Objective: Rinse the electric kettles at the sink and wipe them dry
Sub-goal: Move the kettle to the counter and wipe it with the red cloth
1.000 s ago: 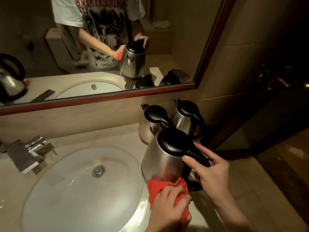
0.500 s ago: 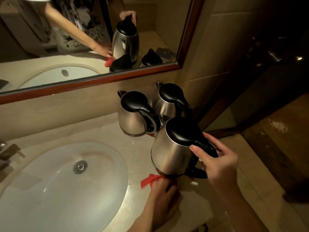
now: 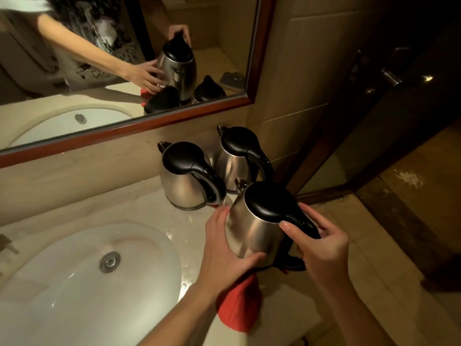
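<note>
The left hand (image 3: 224,248) cups the upright kettle (image 3: 254,233), red cloth (image 3: 239,305) beneath, while the right hand (image 3: 321,248) grips its handle (image 3: 296,221).

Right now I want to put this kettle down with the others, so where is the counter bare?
Bare counter runs between the sink and the wall under the mirror, left of the two standing kettles. It is crowded at the right corner: both kettles, the held kettle, the red cloth beneath it, both hands.
</note>
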A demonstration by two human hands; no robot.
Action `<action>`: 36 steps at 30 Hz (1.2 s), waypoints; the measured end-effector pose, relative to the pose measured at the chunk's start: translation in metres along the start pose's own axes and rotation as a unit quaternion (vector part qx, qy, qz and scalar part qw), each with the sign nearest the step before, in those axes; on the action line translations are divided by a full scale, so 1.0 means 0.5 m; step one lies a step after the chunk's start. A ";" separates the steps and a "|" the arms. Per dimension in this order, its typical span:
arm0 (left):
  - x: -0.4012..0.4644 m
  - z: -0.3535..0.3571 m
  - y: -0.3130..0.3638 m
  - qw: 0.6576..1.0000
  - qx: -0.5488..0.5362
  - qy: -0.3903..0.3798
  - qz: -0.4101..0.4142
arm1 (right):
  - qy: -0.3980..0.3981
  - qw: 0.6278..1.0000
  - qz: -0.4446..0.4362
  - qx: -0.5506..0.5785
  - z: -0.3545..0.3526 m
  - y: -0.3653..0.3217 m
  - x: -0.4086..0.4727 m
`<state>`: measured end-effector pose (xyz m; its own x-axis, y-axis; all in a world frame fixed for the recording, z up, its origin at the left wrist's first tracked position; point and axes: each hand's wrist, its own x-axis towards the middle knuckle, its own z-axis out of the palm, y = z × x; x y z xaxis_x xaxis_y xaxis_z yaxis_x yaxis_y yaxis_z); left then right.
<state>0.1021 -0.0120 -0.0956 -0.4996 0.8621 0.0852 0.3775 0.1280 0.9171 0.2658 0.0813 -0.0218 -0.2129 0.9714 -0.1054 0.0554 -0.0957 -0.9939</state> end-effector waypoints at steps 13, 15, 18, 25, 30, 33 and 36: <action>0.040 0.003 -0.040 0.997 -0.020 -0.071 -0.010 | -0.009 1.000 0.006 -0.026 0.014 0.055 0.031; 0.042 0.005 -0.047 0.997 -0.016 -0.069 -0.011 | -0.004 0.998 -0.022 -0.057 0.015 0.069 0.037; 0.050 0.009 -0.059 0.997 -0.007 -0.077 -0.015 | 0.004 0.994 -0.063 -0.089 0.016 0.088 0.046; 0.075 0.023 -0.071 0.996 -0.005 -0.083 -0.022 | 0.007 0.995 -0.052 -0.087 0.014 0.100 0.064; 0.081 0.027 -0.081 0.997 0.004 -0.079 -0.027 | -0.005 0.994 -0.038 -0.100 0.015 0.104 0.072; 0.078 0.027 -0.079 0.996 0.007 -0.085 -0.025 | -0.003 0.993 -0.038 -0.108 0.007 0.111 0.067; 0.076 0.025 -0.075 0.996 0.008 -0.086 -0.021 | -0.013 0.987 -0.044 -0.153 0.003 0.110 0.058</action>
<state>0.0786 0.0220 -0.1314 -0.3744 0.9270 -0.0222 0.3727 0.1724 0.9118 0.2610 0.1041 -0.0795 -0.2541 0.9669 -0.0245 0.3265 0.0619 -0.9432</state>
